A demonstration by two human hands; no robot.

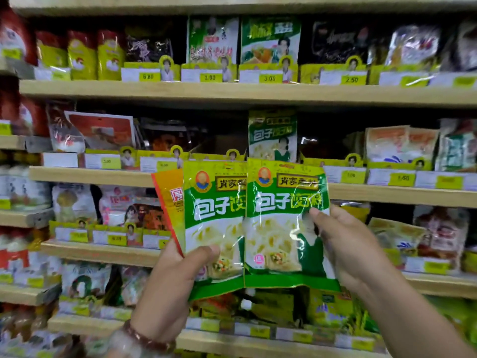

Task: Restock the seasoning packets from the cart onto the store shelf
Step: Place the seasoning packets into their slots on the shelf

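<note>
Beaded bracelet [144, 337] on the left wrist, at the lower centre of the frame, lies nearest the viewer. Left hand [167, 288] rises from it; its thumb is pressed across the lower front of a green-and-white seasoning packet [214, 215], the other fingers hidden behind, so the packet is pinched upright. An orange packet [169, 200] is held in the same grip, fanned out behind the left edge of the green one. Right hand [353, 244], entering from the lower right, holds a second green-and-white packet [284, 223] just beside the first, their inner edges touching or slightly overlapping; the thumb tip presses on its front near the right edge, while the remaining fingers are behind it and cannot be told apart. Both packets stand in front of the wooden store shelf [232, 93], at the centre of the frame. Directly above the right-hand packet, on the second shelf level, a matching packet [272, 135] stands upright behind yellow price tags [268, 78]. Other bagged goods fill the surrounding shelves, blurred.
</note>
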